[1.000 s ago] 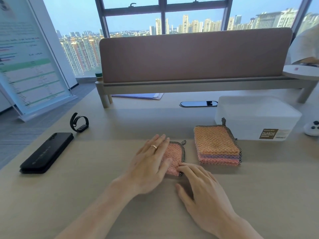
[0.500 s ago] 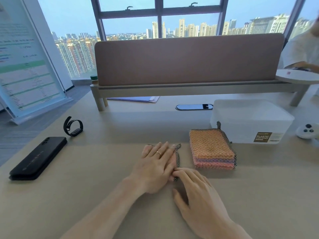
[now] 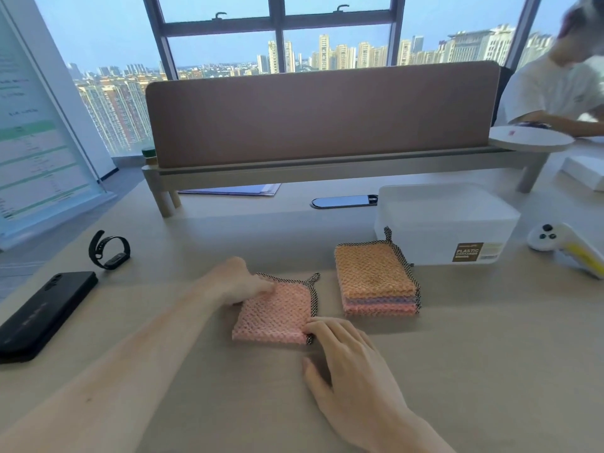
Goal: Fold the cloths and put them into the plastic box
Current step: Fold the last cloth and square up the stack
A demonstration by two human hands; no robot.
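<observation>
A pink cloth with a checked black-and-white border lies folded flat on the table in front of me. My left hand is at its far left corner, fingers curled onto the edge. My right hand rests on the table with its fingertips on the cloth's near right corner and the thumb apart. To the right sits a stack of folded cloths, orange on top. Just behind the stack stands the white plastic box with its lid on.
A black phone and a black wristband lie at the left. A white controller is right of the box. A brown desk divider crosses the back; another person sits at far right.
My left hand has slid off the top of the pink cloth to its far left corner, uncovering it. My right hand stays at the near right corner.
</observation>
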